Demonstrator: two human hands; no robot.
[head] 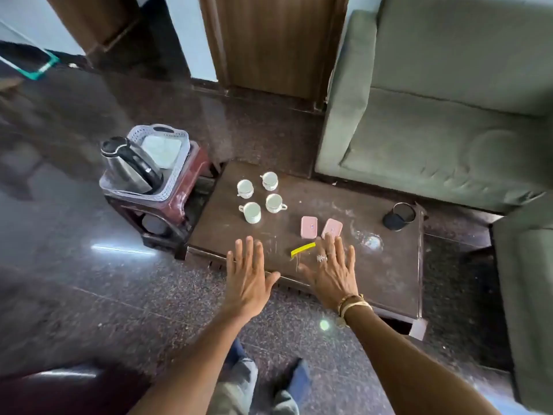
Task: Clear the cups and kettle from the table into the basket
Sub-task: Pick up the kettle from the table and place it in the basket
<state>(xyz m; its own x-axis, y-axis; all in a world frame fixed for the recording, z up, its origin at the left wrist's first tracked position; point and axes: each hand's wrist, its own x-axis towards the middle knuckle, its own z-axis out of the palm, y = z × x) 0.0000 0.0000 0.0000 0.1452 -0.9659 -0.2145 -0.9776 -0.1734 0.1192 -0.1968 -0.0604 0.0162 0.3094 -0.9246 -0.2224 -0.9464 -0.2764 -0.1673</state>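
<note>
Judging the task as partly done: finding the kettle [131, 166] already leaning inside the basket [179, 170], with the basket sitting on a maroon stool [191, 202] just beside the left end of the tabletop [389, 265]. Counting four cups waiting to be moved, all standing upright in a loose square at the tabletop's far left, near the basket: far-left cup [245, 188], far-right cup [270, 180], near-right cup [274, 202], near-left cup [252, 212]. Seeing none of them in the basket yet. Leaving aside two pink cases [309, 227], a yellow strip [302, 249] and a black mesh holder [399, 216] as no part of the job.

Holding the left hand [248, 275] flat and wide, fingers spread, over the tabletop's near edge, gripping nothing. Holding the right hand [332, 271] spread just as wide, fingertips right by the pink cases, beside the yellow strip, carrying nothing. Not managing to tell whether either palm is pressing on the wood or hovering above it.
</note>
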